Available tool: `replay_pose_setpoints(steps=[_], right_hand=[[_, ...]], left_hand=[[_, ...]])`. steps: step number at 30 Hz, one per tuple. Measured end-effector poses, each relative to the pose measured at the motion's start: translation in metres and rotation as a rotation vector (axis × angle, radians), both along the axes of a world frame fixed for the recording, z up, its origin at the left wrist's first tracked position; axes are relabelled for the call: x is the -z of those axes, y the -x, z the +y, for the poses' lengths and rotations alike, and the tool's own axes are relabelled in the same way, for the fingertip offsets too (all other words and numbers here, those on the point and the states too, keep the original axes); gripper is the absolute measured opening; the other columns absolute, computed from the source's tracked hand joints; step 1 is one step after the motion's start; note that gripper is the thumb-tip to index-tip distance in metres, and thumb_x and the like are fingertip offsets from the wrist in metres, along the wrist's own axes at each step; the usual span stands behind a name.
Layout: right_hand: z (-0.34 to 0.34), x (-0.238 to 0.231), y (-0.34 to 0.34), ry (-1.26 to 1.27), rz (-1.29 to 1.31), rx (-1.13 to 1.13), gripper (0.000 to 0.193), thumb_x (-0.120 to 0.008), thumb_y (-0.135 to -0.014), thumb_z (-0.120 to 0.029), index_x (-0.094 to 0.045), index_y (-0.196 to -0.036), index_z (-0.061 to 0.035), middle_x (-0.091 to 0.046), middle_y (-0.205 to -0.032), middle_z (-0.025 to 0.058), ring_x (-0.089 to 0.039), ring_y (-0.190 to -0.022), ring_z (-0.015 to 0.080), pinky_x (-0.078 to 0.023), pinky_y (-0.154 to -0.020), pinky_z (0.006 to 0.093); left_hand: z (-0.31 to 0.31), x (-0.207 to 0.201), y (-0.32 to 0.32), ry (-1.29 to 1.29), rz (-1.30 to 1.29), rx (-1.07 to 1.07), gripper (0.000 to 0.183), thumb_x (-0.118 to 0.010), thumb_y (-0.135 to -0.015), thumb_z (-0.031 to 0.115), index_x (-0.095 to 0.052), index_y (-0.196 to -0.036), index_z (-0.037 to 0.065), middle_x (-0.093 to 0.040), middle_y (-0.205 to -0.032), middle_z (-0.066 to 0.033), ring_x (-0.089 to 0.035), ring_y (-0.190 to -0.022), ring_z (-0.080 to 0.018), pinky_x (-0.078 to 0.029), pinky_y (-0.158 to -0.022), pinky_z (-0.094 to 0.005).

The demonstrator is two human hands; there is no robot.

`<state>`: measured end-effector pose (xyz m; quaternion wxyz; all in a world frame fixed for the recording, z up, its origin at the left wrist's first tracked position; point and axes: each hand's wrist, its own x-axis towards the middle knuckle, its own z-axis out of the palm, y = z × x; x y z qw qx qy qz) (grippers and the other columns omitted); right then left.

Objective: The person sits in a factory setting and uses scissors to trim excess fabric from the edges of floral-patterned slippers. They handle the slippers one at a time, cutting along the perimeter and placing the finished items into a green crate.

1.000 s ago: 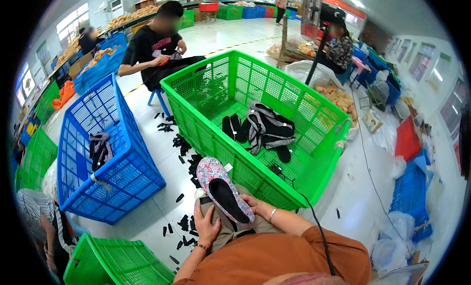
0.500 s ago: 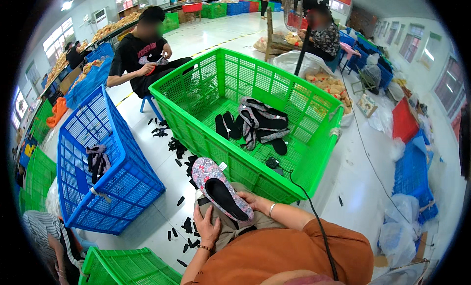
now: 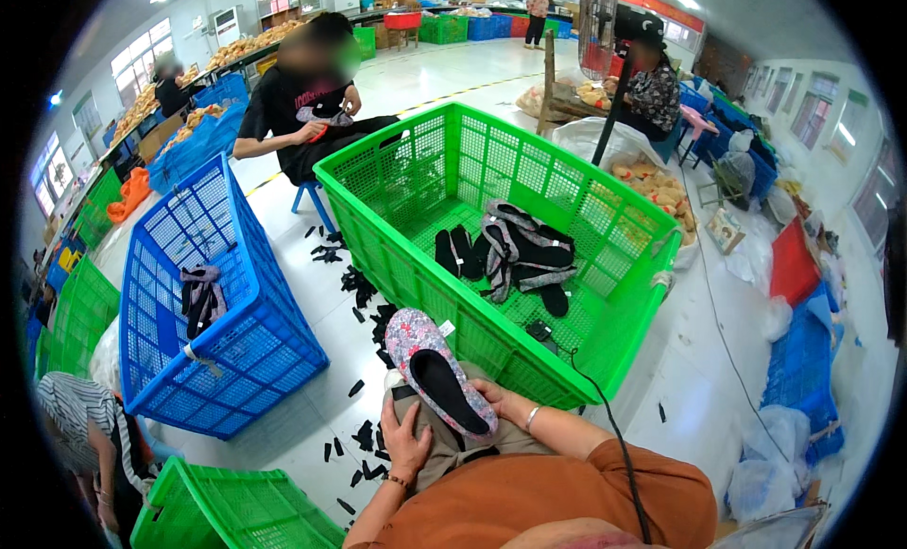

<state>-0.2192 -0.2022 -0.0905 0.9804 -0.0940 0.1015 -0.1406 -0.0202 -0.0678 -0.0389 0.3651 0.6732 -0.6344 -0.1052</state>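
Note:
A floral grey and pink slipper [image 3: 412, 342] with a black inside lies across my lap, toe pointing away from me and up to the left. A small white tag [image 3: 447, 329] sticks out at its right side. My right hand [image 3: 493, 402] grips the slipper's right edge near the heel, its fingertips partly hidden. To the left of the slipper, my left hand [image 3: 406, 442] rests on my trouser leg with fingers stretched out, holding nothing. Beyond my knees, several similar slippers [image 3: 518, 251] and black insole-shaped pieces [image 3: 457, 253] lie in a large green crate [image 3: 416, 277].
At left stands a blue crate [image 3: 227, 384] with slippers [image 3: 201, 299] inside; another green crate [image 3: 246, 502] is near my left elbow. Black scraps [image 3: 357, 286] litter the floor. A black cable [image 3: 612, 421] runs from a small black device [image 3: 539, 331]. A seated co-worker [image 3: 302, 105] handles a slipper.
The whole view has shifted, so the crates appear further right and slightly lower. The slipper and both my hands keep nearly the same places on my lap.

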Motion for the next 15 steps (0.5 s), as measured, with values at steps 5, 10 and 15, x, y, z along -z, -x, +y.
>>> replay_pose_setpoints(steps=[5,10,15], right_hand=[[-0.001,-0.011,0.0,0.011,-0.008,-0.007,0.045,-0.063,-0.08,-0.027,-0.056,-0.114,0.0011,-0.062,-0.108,0.0153,-0.063,-0.093,0.0247,-0.05,-0.086,0.0402],[-0.003,0.002,0.005,-0.002,0.036,0.005,0.054,-0.066,-0.077,-0.028,-0.052,-0.118,0.0038,-0.06,-0.11,0.0177,-0.062,-0.095,0.0257,-0.05,-0.087,0.0413],[-0.002,-0.014,0.001,0.017,-0.044,-0.048,0.048,-0.063,-0.079,-0.027,-0.054,-0.116,0.0017,-0.061,-0.11,0.016,-0.061,-0.097,0.0262,-0.048,-0.09,0.0418]], left_hand=[[-0.001,-0.002,0.0,0.005,0.002,-0.002,0.049,-0.069,-0.066,0.016,-0.058,-0.114,0.011,-0.032,-0.134,-0.0232,-0.032,-0.123,-0.0396,-0.031,-0.1,-0.0439],[-0.003,-0.003,0.002,0.004,0.005,-0.004,0.048,-0.067,-0.067,0.015,-0.058,-0.114,0.013,-0.031,-0.136,-0.0217,-0.032,-0.124,-0.0384,-0.031,-0.101,-0.044],[-0.026,0.041,-0.03,0.154,0.203,-0.186,0.016,-0.057,-0.08,0.012,-0.065,-0.091,0.004,-0.061,-0.098,-0.0188,-0.055,-0.095,-0.0337,-0.041,-0.087,-0.0407]])
